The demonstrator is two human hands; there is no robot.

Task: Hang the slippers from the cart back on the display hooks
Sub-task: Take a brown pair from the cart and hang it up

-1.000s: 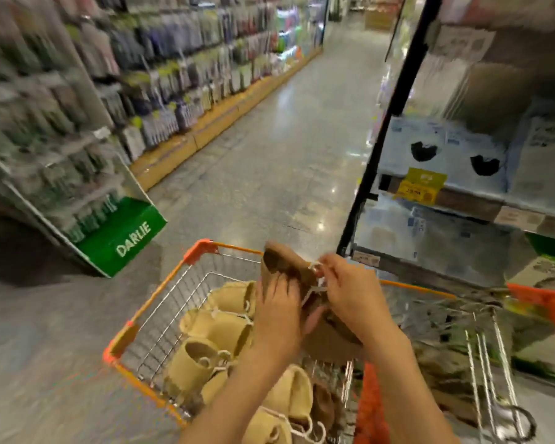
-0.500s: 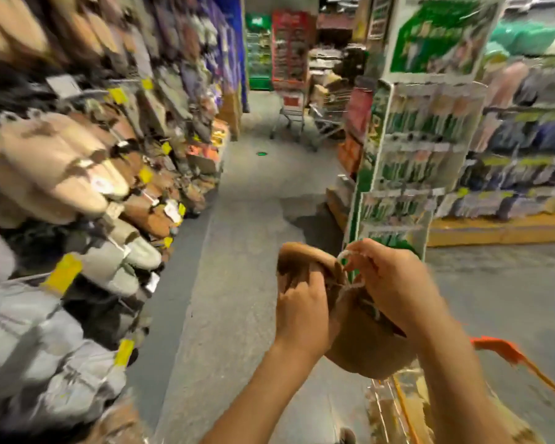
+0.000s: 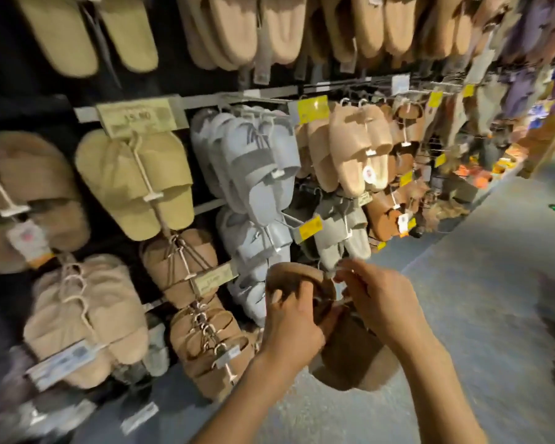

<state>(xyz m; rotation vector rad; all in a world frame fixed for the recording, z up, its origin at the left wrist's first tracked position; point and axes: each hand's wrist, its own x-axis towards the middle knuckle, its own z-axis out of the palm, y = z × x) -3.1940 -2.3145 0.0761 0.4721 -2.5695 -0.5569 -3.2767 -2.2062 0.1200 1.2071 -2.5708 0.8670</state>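
A pair of brown slippers (image 3: 350, 354) hangs between my hands in front of the slipper wall. My left hand (image 3: 293, 318) grips the pair's top from the left. My right hand (image 3: 375, 296) pinches the small white hanger hook at the pair's top right. Just left of my hands, matching brown slippers (image 3: 205, 344) hang in a row on a display hook (image 3: 228, 366) with a price tag. The cart is out of view.
The wall holds several rows of hung slippers: beige (image 3: 138, 184), grey-blue (image 3: 257, 165), pink (image 3: 356, 149), grey (image 3: 340, 232). Yellow price tags (image 3: 311, 108) stick out on the hooks. The grey aisle floor (image 3: 478, 283) stretches to the right.
My view has swung from the cart, past the aisle, to face the slipper wall. Both hands have kept hold of the brown pair and carried it toward the hooks.
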